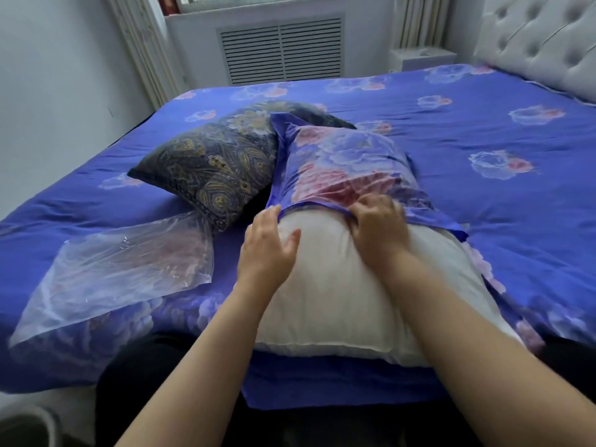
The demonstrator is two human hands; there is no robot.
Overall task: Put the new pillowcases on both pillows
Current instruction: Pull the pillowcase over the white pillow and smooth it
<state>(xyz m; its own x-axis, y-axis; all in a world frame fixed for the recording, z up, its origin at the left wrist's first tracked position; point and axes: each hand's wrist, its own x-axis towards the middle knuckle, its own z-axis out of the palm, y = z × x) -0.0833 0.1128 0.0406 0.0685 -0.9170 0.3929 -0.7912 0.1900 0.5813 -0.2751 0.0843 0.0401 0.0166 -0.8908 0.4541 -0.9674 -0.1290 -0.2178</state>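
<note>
Pillow half hidden inside pillowcase, right hand grip pinching its hem, left hand wide.

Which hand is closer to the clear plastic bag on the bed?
Left. The left hand rests on the white pillow just right of the plastic bag; the right hand grips the pillowcase hem farther right.

**Hidden, cropped and blurred**

The white pillow's far end is hidden inside the floral pillowcase. The right hand's fingertips are motion-blurred at the pillowcase hem. The paisley pillow's far corner lies behind the pillowcase. The tufted headboard is cut off by the right edge.
</note>
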